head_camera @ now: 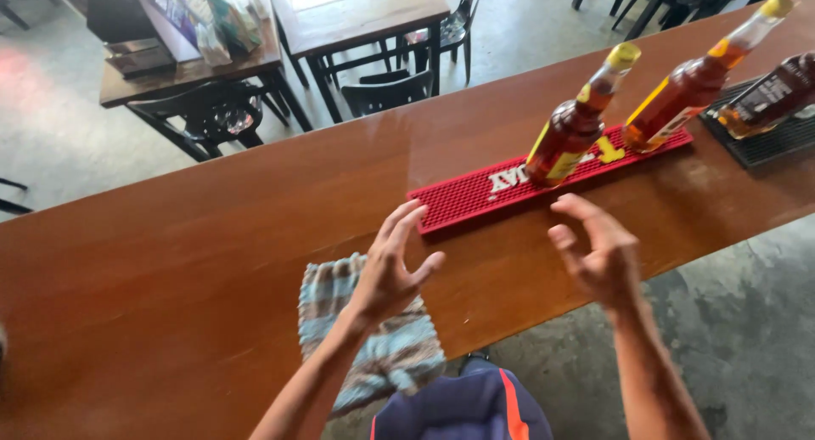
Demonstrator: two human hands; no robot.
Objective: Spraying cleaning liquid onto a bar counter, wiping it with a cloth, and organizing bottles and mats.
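My left hand (392,266) hovers with fingers spread above a folded checked cloth (373,342) that lies at the near edge of the wooden bar counter (212,236). My right hand (598,253) is raised over the counter edge, fingers curled apart and holding nothing. Both hands sit just in front of a red ribbed bar mat (475,198). Two amber bottles with yellow caps stand on that mat: one (573,130) near its middle, another (692,83) at its right end.
A third amber bottle (768,96) rests on a black mat (764,143) at the far right. Beyond the counter stand dark tables (356,15) and chairs (390,92) on a concrete floor. One table (187,70) carries bags and a box.
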